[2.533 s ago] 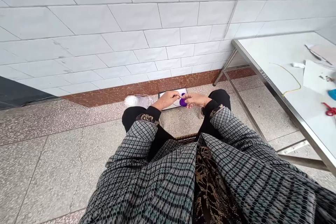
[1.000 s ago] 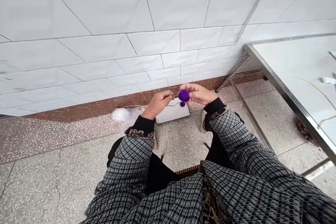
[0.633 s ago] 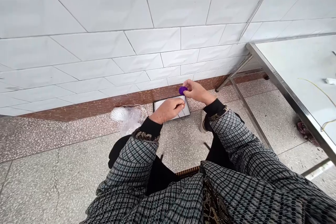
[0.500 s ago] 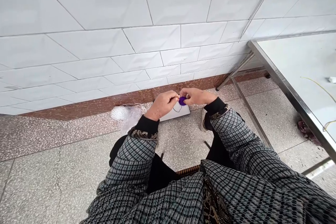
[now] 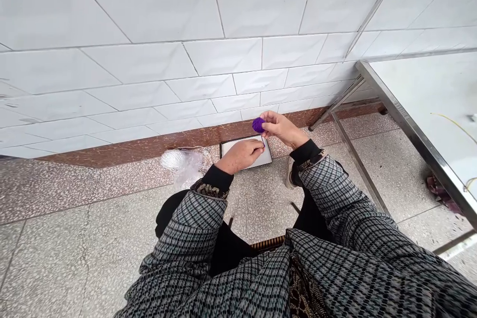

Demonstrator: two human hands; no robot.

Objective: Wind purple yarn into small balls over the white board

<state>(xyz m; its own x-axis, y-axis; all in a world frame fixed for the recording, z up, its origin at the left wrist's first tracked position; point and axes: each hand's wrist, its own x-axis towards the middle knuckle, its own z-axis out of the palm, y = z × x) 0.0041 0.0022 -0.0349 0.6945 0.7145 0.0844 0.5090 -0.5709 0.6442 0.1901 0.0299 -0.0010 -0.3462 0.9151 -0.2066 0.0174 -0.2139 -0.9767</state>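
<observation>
A small ball of purple yarn [image 5: 258, 125] is pinched in the fingers of my right hand [image 5: 280, 128], up near the base of the wall. Lower and to the left, my left hand [image 5: 241, 154] is closed in a pinch. A short bit of purple strand shows at its fingertips, seeming to run up toward the ball. Below both hands a white board or shallow tray with a dark edge [image 5: 265, 157] lies on the floor, partly covered by my left hand.
A ball of white yarn [image 5: 173, 160] with a clear plastic bag [image 5: 189, 168] lies on the floor left of my hands. The tiled wall [image 5: 223, 55] rises right ahead. To the right stands a metal-framed table [image 5: 417, 124] with a yellow strand [image 5: 452, 122] on top.
My hands have moved apart. The right one has lifted the purple ball slightly up, and the left one has moved down with the strand. The dark loop on the white surface is no longer visible.
</observation>
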